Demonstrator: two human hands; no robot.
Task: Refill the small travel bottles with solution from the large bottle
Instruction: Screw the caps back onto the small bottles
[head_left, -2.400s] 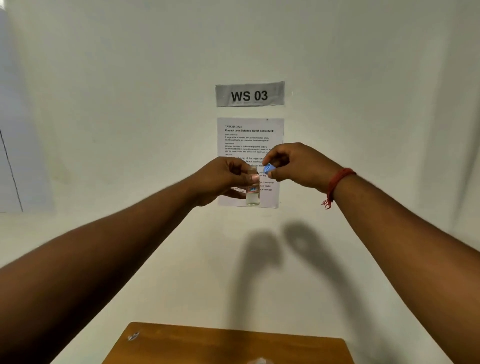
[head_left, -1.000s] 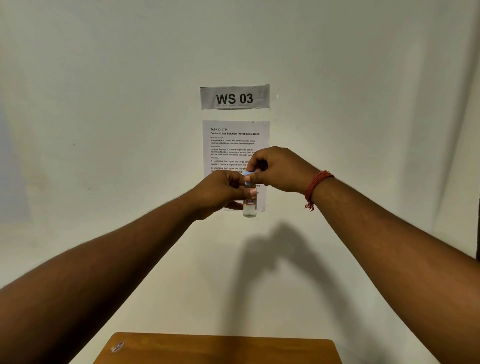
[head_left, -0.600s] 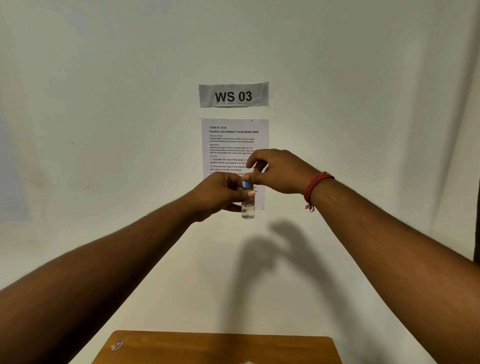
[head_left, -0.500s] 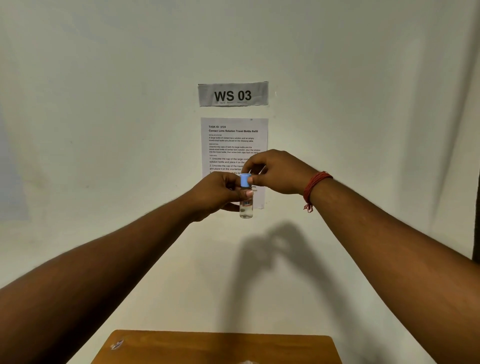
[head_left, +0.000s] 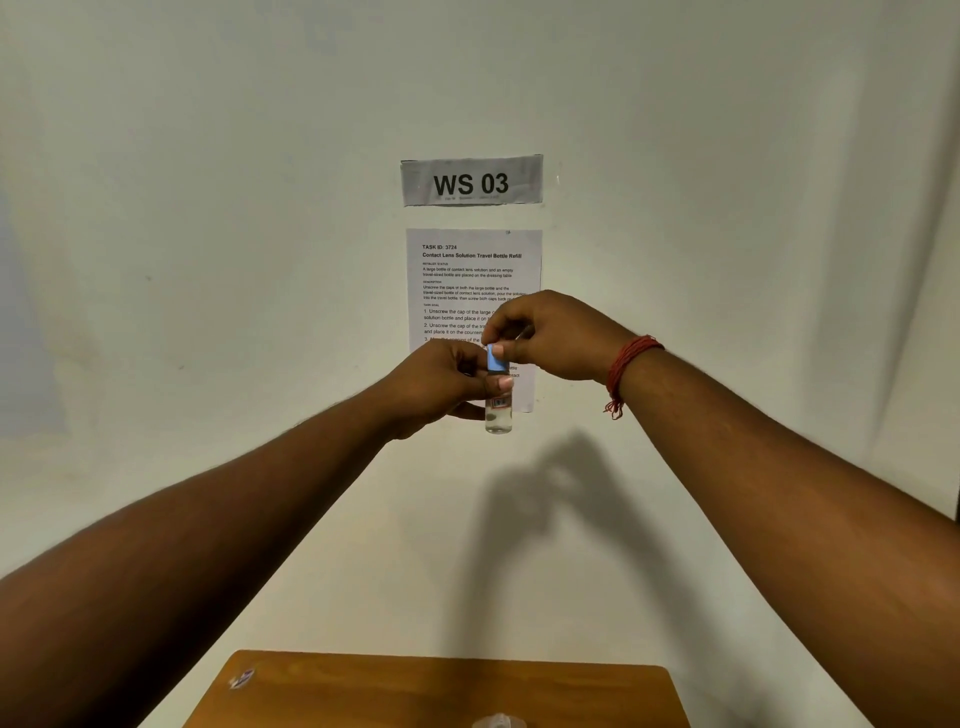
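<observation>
A small clear travel bottle (head_left: 498, 415) is held upright at arm's length in front of the wall, with clear liquid in its lower part. My left hand (head_left: 436, 384) grips the bottle's upper body. A light blue cap (head_left: 496, 357) sits on top of the bottle, and the thumb and fingers of my right hand (head_left: 550, 335) pinch it. A red thread band circles my right wrist. At the bottom edge a sliver of a translucent white object (head_left: 498, 721) shows on the table; I cannot tell whether it is the large bottle.
A brown wooden table (head_left: 441, 691) lies below my arms, with a small sticker (head_left: 242, 678) near its far left corner. On the pale wall hang a "WS 03" label (head_left: 471, 181) and a printed task sheet (head_left: 472, 275).
The blue cap, held beside the bottle's mouth 2.4 s ago, now sits on its top under my right fingers. My right fingers have shifted around the cap since then. The view panned slightly.
</observation>
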